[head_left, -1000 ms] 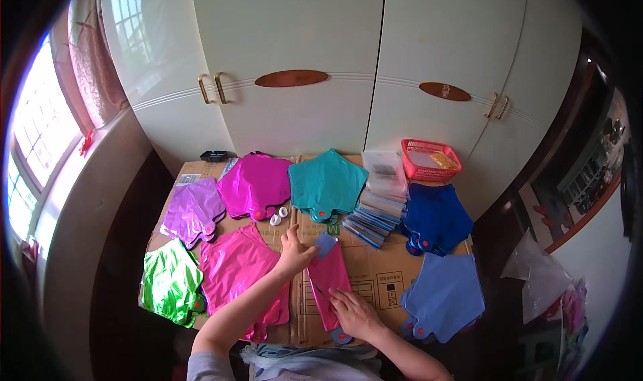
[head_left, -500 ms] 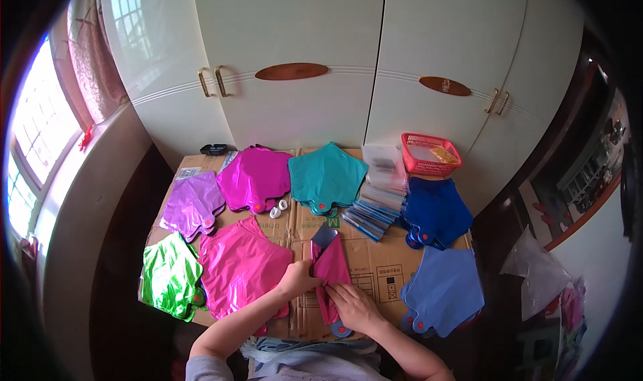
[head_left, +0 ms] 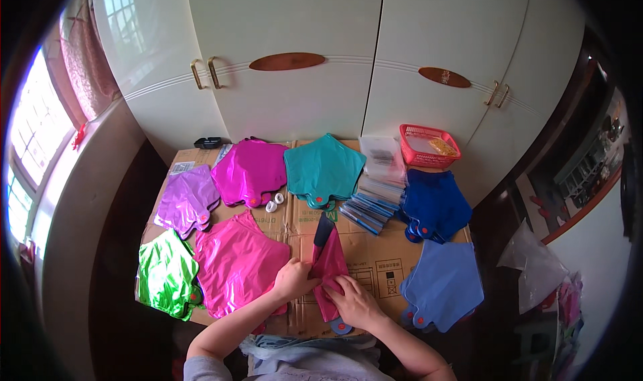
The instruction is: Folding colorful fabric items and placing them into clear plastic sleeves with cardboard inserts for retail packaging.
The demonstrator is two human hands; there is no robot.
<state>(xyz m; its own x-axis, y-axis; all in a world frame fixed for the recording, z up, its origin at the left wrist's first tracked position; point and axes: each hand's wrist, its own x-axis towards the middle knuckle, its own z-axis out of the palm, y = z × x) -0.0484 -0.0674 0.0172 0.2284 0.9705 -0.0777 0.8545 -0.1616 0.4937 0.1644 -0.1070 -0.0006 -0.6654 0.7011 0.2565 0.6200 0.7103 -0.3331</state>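
Observation:
A pink foil piece (head_left: 328, 253), folded into a narrow strip, lies at the front middle of the cardboard. Its far tip shows a dark side, and a blue-grey round tab (head_left: 340, 327) with a red dot sticks out at its near end. My left hand (head_left: 295, 279) grips the strip's left edge, thumb toward the middle. On the right side, my right hand (head_left: 356, 306) has its fingers bent over the foil, gathering it. To the left lies a stack of flat, wide pink foil pieces (head_left: 238, 267), partly under my left forearm.
Flat foil stacks lie around: green (head_left: 164, 274), lilac (head_left: 186, 197), magenta (head_left: 248, 170), teal (head_left: 324, 169), dark blue (head_left: 437, 205), light blue (head_left: 445, 284). Folded pieces in clear sleeves (head_left: 370, 207), a red basket (head_left: 429, 155), white rings (head_left: 271, 206) and a black tray (head_left: 207, 142) stand farther back.
The strip's far tip has turned from light grey to dark and stands a little higher. My right hand has moved slightly up, its fingers more bent. The whole view has shifted slightly.

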